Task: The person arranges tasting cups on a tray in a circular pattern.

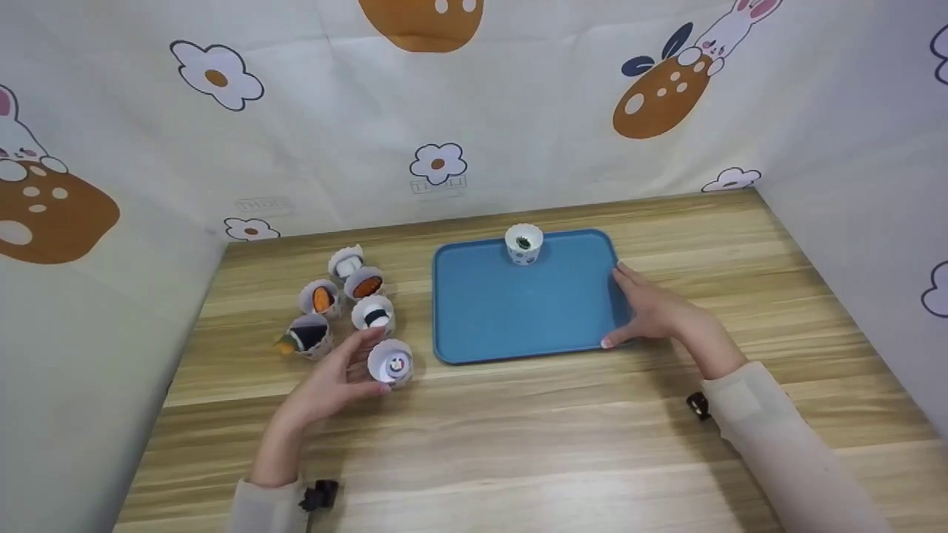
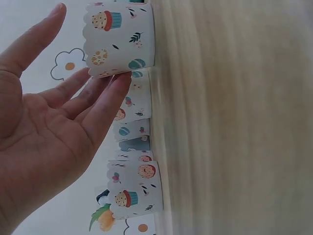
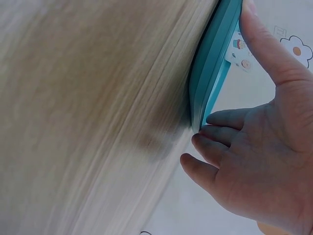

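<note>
My left hand [image 1: 331, 386] is beside the nearest white paper cup [image 1: 380, 358], which has a small round sushi-roll-like piece [image 1: 397, 364] inside. In the left wrist view, the fingertips touch the side of this cup [image 2: 122, 39] while the thumb stands apart from it. A blue tray [image 1: 511, 311] lies to the right, and one paper cup [image 1: 524, 255] with something green in it stands at its far edge. My right hand [image 1: 655, 311] spans the tray's right end, thumb at the near corner and fingers along the rim, as the tray edge [image 3: 208, 68] also shows.
Left of the tray stand several more paper cups holding toy food: a black-banded white piece [image 1: 377, 316], orange pieces [image 1: 323, 299] and a dark roll [image 1: 307, 337]. Patterned cloth [image 1: 318, 141] walls the table [image 1: 518, 444] at the back and sides.
</note>
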The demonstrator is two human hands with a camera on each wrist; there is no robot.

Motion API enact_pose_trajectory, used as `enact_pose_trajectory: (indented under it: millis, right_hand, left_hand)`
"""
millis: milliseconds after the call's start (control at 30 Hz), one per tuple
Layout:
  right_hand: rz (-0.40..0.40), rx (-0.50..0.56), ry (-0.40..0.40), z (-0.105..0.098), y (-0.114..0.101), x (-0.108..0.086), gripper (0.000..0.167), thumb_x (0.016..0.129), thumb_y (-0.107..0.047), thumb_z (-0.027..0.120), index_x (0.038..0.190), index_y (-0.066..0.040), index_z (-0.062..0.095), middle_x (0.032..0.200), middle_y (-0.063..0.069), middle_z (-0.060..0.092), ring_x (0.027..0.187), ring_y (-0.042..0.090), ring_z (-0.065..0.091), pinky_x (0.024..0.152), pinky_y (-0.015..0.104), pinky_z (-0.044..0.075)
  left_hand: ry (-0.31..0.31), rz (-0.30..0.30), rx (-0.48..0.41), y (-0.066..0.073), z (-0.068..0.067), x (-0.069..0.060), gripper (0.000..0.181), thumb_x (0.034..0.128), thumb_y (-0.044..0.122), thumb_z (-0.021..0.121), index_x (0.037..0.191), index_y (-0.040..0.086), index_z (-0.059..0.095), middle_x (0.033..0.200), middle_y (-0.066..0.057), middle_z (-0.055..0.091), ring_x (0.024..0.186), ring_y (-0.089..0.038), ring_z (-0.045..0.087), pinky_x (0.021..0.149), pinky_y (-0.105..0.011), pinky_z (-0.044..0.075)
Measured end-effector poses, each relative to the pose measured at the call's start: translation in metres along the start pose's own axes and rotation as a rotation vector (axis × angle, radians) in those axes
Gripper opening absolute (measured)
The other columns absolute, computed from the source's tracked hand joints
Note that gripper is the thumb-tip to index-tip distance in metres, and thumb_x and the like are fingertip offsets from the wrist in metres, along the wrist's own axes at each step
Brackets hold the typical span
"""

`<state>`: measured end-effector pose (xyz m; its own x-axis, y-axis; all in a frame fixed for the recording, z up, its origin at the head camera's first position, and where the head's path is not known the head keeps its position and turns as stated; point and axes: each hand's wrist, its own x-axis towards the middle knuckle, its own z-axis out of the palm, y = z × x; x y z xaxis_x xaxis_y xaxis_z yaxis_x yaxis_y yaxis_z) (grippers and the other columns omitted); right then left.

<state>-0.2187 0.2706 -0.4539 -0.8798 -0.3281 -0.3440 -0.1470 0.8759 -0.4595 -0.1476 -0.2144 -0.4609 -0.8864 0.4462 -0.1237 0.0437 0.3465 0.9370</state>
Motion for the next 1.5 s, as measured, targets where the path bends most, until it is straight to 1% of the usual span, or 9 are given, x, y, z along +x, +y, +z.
enact_pose_trajectory:
  millis: [133, 300, 433, 500, 600, 733, 867, 1200, 1500]
  right_hand:
    - [0.005, -0.004, 0.001, -0.001, 0.0, 0.0, 0.129, 0.073, -0.052, 0.084, 0.157, 0.006, 0.005, 0.165, 0.027, -0.002, 0.151, 0.049, 0.007, 0.122, 0.06, 0.014]
    - [0.003, -0.008, -0.008, -0.002, -0.001, 0.0, 0.129, 0.073, -0.052, 0.084, 0.156, 0.007, 0.005, 0.165, 0.028, -0.001, 0.151, 0.048, 0.007, 0.122, 0.06, 0.015]
    - [-0.012, -0.01, -0.009, -0.002, -0.001, 0.0, 0.129, 0.072, -0.051, 0.085, 0.155, 0.01, 0.006, 0.164, 0.03, 0.0, 0.151, 0.049, 0.008, 0.122, 0.06, 0.015]
    - [-0.02, -0.013, -0.006, -0.002, -0.001, 0.0, 0.129, 0.073, -0.05, 0.085, 0.155, 0.011, 0.006, 0.164, 0.031, 0.0, 0.151, 0.049, 0.008, 0.122, 0.06, 0.015]
    - [-0.03, -0.015, -0.001, -0.001, 0.0, 0.0, 0.129, 0.073, -0.05, 0.085, 0.155, 0.011, 0.006, 0.164, 0.032, 0.0, 0.151, 0.05, 0.007, 0.122, 0.06, 0.014]
    - [-0.029, -0.011, 0.001, 0.0, 0.0, 0.0, 0.129, 0.073, -0.05, 0.085, 0.155, 0.01, 0.006, 0.164, 0.031, -0.001, 0.151, 0.05, 0.007, 0.122, 0.06, 0.014]
    - [-0.028, -0.007, 0.002, 0.0, 0.001, 0.0, 0.129, 0.072, -0.05, 0.085, 0.155, 0.01, 0.006, 0.164, 0.031, -0.001, 0.151, 0.05, 0.006, 0.122, 0.06, 0.014]
    - [-0.024, -0.005, -0.001, -0.001, 0.002, 0.001, 0.13, 0.073, -0.05, 0.085, 0.156, 0.009, 0.005, 0.164, 0.03, -0.001, 0.151, 0.049, 0.006, 0.122, 0.059, 0.014]
    - [0.006, 0.02, -0.015, 0.0, 0.001, 0.002, 0.13, 0.073, -0.049, 0.085, 0.157, 0.007, 0.003, 0.165, 0.028, -0.003, 0.152, 0.048, 0.005, 0.122, 0.06, 0.014]
  left_hand:
    - [-0.009, 0.007, 0.016, -0.002, 0.002, 0.0, 0.085, 0.084, 0.006, 0.078, 0.152, -0.005, 0.027, 0.155, -0.03, 0.034, 0.142, -0.046, 0.036, 0.112, -0.045, 0.042]
    - [-0.011, -0.001, 0.015, -0.003, 0.004, 0.003, 0.09, 0.0818, 0.004, 0.079, 0.153, -0.005, 0.025, 0.155, -0.03, 0.033, 0.14, -0.046, 0.038, 0.108, -0.039, 0.047]
    - [0.008, -0.022, 0.056, -0.003, 0.008, 0.006, 0.09, 0.0799, 0.004, 0.081, 0.152, -0.003, 0.028, 0.15, -0.027, 0.039, 0.136, -0.042, 0.043, 0.104, -0.034, 0.047]
    - [0.026, -0.039, 0.083, -0.002, 0.01, 0.007, 0.089, 0.0793, 0.004, 0.081, 0.152, -0.002, 0.03, 0.148, -0.025, 0.042, 0.135, -0.04, 0.044, 0.106, -0.036, 0.045]
    - [0.057, -0.055, 0.14, -0.002, 0.011, 0.009, 0.087, 0.0784, 0.003, 0.082, 0.151, 0.0, 0.034, 0.146, -0.024, 0.045, 0.134, -0.038, 0.044, 0.109, -0.043, 0.04]
    - [0.086, -0.041, 0.231, 0.0, 0.013, 0.01, 0.083, 0.0774, 0.003, 0.082, 0.148, -0.001, 0.038, 0.143, -0.025, 0.05, 0.132, -0.039, 0.047, 0.11, -0.053, 0.037]
    - [0.1, -0.035, 0.29, 0.0, 0.013, 0.012, 0.077, 0.0775, 0.004, 0.083, 0.144, 0.0, 0.044, 0.136, -0.023, 0.055, 0.126, -0.038, 0.051, 0.107, -0.055, 0.039]
    - [0.131, -0.064, 0.322, 0.0, 0.014, 0.014, 0.064, 0.0795, 0.005, 0.081, 0.137, 0.004, 0.051, 0.131, -0.02, 0.059, 0.122, -0.035, 0.054, 0.106, -0.054, 0.041]
    - [0.143, -0.04, 0.327, 0.001, 0.015, 0.013, 0.058, 0.0815, 0.006, 0.079, 0.133, 0.003, 0.053, 0.126, -0.018, 0.062, 0.117, -0.033, 0.057, 0.102, -0.05, 0.043]
